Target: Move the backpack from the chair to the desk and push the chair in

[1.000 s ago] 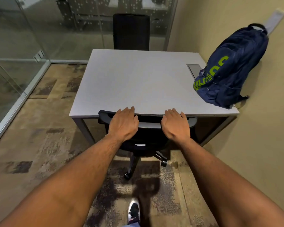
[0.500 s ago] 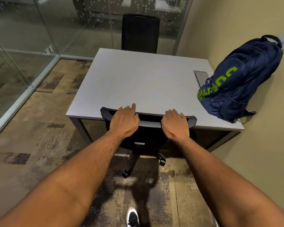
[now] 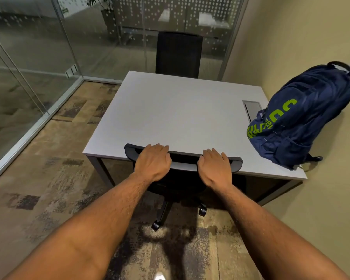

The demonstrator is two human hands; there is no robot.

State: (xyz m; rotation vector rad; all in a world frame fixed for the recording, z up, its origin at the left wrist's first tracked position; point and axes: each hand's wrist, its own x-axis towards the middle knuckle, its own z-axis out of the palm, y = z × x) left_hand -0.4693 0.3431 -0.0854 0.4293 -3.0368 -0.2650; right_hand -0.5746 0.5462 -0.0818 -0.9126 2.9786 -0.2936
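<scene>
A navy backpack [image 3: 303, 120] with green lettering stands on the right side of the grey desk [image 3: 180, 114], leaning on the wall. The black office chair [image 3: 183, 178] is tucked under the desk's near edge; its backrest top touches the desk edge and its seat is hidden below. My left hand [image 3: 153, 161] grips the left part of the backrest top, fingers curled over it. My right hand [image 3: 214, 166] grips the right part the same way.
A second black chair [image 3: 179, 54] stands behind the far side of the desk. Glass partitions [image 3: 38, 57] run along the left and back. A beige wall [image 3: 311, 37] is close on the right. A cable hatch [image 3: 253, 109] is set in the desk. Patterned carpet [image 3: 38, 178] spreads to the left.
The view has tilted up and shifted; the desk and chair sit a little farther off. Both hands stay on the backrest top, and the chair looks slightly deeper under the desk.
</scene>
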